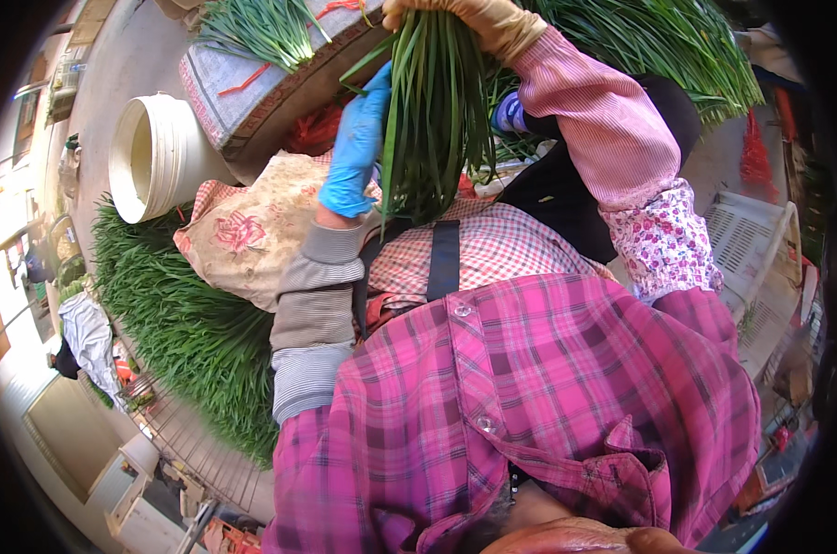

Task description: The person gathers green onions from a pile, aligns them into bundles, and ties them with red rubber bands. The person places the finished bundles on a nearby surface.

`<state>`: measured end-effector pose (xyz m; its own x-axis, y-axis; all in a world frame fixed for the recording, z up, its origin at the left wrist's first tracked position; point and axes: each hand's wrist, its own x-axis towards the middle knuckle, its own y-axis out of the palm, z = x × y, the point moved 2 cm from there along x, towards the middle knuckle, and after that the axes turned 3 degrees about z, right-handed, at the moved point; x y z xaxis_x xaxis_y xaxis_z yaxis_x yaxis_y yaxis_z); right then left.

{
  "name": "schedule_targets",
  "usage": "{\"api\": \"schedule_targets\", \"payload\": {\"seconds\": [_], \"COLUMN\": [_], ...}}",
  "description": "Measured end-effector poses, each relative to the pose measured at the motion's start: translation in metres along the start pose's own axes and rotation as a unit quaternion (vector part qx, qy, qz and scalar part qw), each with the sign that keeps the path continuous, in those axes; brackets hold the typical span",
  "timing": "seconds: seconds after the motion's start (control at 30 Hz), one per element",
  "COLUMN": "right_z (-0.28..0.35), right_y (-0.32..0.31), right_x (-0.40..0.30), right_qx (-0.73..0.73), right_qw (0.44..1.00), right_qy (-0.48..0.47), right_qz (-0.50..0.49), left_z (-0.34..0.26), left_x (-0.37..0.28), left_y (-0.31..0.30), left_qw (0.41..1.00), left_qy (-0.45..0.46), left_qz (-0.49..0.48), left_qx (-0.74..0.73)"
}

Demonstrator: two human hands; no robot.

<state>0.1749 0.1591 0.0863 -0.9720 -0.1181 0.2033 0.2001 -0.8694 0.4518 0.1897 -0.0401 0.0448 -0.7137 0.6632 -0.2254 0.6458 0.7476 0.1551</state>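
Note:
A bunch of long flat green leaves, seemingly garlic chives (pixel 435 118), hangs in front of my lap with the tips towards me. My right hand (pixel 491 24), in a tan glove, grips it at the upper end near the top edge of the picture. Against the left side of the bunch is my left hand (pixel 356 149) in a blue glove. Its fingers point up along the leaves, and some are hidden, so their hold on the bunch cannot be made out. Above left, a smaller bunch of chives (pixel 269 34) lies on a cloth-covered block (pixel 224 90) beside red ties (pixel 245 79).
A white plastic bucket (pixel 162 156) lies tilted at the left, by a large heap of chives (pixel 176 311). More chives (pixel 654 48) are piled at the upper right. A pale plastic crate (pixel 744 242) stands right of me. A stained flowered cloth (pixel 245 228) covers my left side.

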Motion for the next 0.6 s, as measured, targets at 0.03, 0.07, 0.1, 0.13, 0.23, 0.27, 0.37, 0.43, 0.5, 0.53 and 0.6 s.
{"api": "schedule_targets", "payload": {"seconds": [0.03, 0.07, 0.1, 0.13, 0.23, 0.27, 0.37, 0.43, 0.5, 0.53, 0.6], "right_z": [-0.002, -0.005, 0.003, 0.01, 0.026, 0.027, 0.047, 0.058, 0.075, 0.086, 0.093], "right_y": [-0.003, -0.007, -0.013, -0.016, -0.035, -0.034, -0.006, 0.011, 0.03, 0.035, 0.054], "right_x": [-0.001, -0.002, -0.005, -0.01, -0.01, -0.009, -0.006, 0.0, -0.007, -0.019, -0.027], "right_qx": [0.023, 0.046, 0.06, 0.058, 0.001, -0.028, -0.01, -0.055, -0.082, -0.186, -0.268], "right_qw": [0.999, 0.998, 0.996, 0.995, 0.995, 0.991, 0.976, 0.955, 0.927, 0.911, 0.876], "right_qy": [0.012, 0.024, 0.029, -0.004, -0.054, -0.094, -0.144, -0.214, -0.26, -0.237, -0.29], "right_qz": [-0.02, -0.038, -0.062, -0.076, -0.086, -0.097, -0.165, -0.199, -0.256, -0.281, -0.279], "left_z": [0.0, -0.004, -0.016, -0.02, -0.048, -0.062, -0.099, -0.082, -0.075, -0.081, -0.097], "left_x": [-0.003, -0.011, -0.014, -0.016, -0.023, -0.033, -0.059, -0.052, -0.024, -0.011, 0.007], "left_y": [-0.011, -0.023, -0.03, -0.041, -0.06, -0.057, -0.016, 0.035, 0.063, 0.071, 0.085], "left_qw": [0.999, 1.0, 0.999, 0.996, 0.957, 0.95, 0.986, 0.978, 0.953, 0.958, 0.94], "left_qy": [0.008, -0.009, -0.02, 0.031, 0.193, 0.231, 0.136, 0.008, 0.12, 0.1, 0.109], "left_qz": [0.031, 0.027, 0.035, -0.022, -0.182, -0.178, 0.093, 0.196, 0.234, 0.258, 0.288], "left_qx": [-0.012, 0.008, 0.029, 0.075, 0.12, 0.112, 0.023, 0.072, 0.148, 0.068, -0.148]}}
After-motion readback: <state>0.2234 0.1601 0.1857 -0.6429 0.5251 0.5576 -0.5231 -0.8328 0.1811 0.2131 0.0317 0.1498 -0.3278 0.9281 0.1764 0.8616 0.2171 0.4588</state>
